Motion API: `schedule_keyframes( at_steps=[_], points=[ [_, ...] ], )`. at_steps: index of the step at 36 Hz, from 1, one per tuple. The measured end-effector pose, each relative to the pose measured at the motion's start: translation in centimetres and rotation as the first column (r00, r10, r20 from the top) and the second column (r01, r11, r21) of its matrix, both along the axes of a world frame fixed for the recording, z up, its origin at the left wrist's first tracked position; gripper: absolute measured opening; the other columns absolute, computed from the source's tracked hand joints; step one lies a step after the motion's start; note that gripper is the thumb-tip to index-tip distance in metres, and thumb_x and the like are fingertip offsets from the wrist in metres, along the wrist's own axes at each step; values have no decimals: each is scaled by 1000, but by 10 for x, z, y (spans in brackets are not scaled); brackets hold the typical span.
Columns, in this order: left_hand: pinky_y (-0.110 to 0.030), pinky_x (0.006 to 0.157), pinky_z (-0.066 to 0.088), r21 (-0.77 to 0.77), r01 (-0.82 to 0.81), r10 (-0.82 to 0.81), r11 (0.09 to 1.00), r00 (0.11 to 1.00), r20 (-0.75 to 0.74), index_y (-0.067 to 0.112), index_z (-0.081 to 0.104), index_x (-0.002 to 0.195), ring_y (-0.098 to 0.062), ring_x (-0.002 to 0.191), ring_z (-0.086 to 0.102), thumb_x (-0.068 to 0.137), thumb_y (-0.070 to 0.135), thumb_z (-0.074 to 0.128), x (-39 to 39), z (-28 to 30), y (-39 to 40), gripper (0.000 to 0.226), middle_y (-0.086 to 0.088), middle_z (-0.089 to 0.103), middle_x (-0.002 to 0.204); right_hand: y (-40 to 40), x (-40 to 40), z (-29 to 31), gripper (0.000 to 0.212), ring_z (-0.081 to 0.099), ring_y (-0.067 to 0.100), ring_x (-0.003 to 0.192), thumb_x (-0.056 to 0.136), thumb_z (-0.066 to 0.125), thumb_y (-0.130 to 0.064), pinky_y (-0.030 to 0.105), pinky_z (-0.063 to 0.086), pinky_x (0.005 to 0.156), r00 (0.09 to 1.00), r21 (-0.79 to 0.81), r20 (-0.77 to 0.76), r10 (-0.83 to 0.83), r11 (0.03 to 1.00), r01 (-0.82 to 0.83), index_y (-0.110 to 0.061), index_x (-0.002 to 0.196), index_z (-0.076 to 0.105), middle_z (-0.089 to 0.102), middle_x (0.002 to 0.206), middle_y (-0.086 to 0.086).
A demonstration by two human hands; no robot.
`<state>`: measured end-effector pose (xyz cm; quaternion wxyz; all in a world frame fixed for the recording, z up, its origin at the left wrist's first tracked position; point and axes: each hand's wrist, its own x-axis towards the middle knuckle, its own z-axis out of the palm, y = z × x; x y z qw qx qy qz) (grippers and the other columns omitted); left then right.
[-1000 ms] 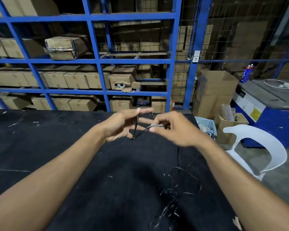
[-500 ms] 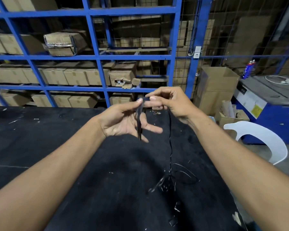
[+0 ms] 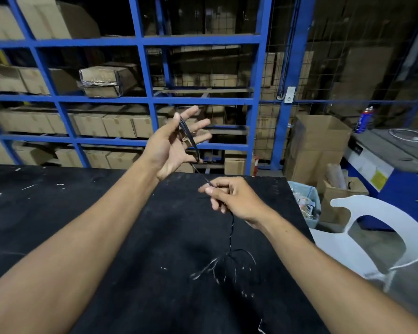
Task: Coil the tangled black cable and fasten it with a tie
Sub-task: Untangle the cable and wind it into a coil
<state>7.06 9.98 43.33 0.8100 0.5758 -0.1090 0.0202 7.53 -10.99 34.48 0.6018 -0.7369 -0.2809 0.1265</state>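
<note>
A thin black cable runs in several loops around my left hand, from thumb to little finger. That hand is raised above the black table, palm up and fingers spread. From the loops the cable slants down into my right hand, which pinches it between thumb and fingers just above the table. Below my right hand the cable hangs to a loose tangle lying on the table near its right side. I see no tie.
A blue metal rack with cardboard boxes stands behind the table. A white plastic chair is at the right, close to the table's edge. Beyond it are a small bin, open cartons and a blue machine.
My left hand has risen and spread its fingers with the loops on it. My right hand has dropped from beside the left hand to just above the table, sliding along the cable.
</note>
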Motion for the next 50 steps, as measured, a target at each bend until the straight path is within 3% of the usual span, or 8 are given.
schedule_keyframes(
  at_steps=[6,10,15,27,32,36,40,50],
  points=[
    [-51,95,47,347,-117,112,931,993,34,25,59,147,-30,130,66,114,41,32,-4,-10,5,46,-8,71,138,-5,-4,38,23,49,3,53,105,64,-28,12,40,53,991,-58,132,-3,998,10,-14,98,80,62,57,-4],
    [-30,54,38,448,14,3,894,999,-36,29,59,148,-32,121,71,114,43,33,-11,-19,3,45,-9,71,139,-6,2,59,25,49,-1,49,104,65,-26,11,41,59,949,-132,315,-14,989,59,-14,89,80,60,55,-7],
    [-41,75,43,347,265,-189,900,953,-236,25,63,144,-42,131,64,111,43,42,-19,-23,2,43,-26,64,142,-9,12,77,23,76,8,82,100,71,-20,38,58,74,911,-191,413,1,978,85,-5,84,79,81,87,4],
    [-78,103,41,209,693,-566,690,696,-442,22,48,156,-59,137,51,111,46,42,-26,-21,16,52,-23,77,117,-20,32,96,14,67,24,82,81,88,-9,41,57,81,896,-65,432,105,994,-85,-2,90,79,74,93,26],
    [-91,104,18,28,743,-679,669,625,-385,10,17,166,-62,138,46,109,44,46,-29,-27,15,72,-23,79,102,-17,37,82,10,70,8,76,82,85,-6,21,56,73,961,124,256,101,983,-137,-10,85,77,76,81,1],
    [-89,105,15,-84,778,-759,623,574,-307,18,31,164,-58,136,51,112,43,38,-31,-34,11,58,-20,78,96,-8,32,61,8,64,32,88,77,83,-16,41,47,81,994,321,11,112,941,-110,-12,83,80,75,86,10],
    [-89,105,12,-139,782,-787,608,570,-236,17,48,155,-56,134,55,111,42,36,-32,-36,4,52,-18,79,95,-3,28,43,6,70,5,70,82,81,-10,15,45,59,981,409,-121,149,908,-88,-14,85,83,80,88,4],
    [-87,105,19,-232,673,-705,702,703,-93,21,30,165,-41,115,71,110,43,31,-33,-21,4,59,-9,76,80,18,3,5,22,60,12,65,103,64,-16,20,51,63,974,344,-179,137,936,-69,-20,100,85,72,83,8]
  ],
)
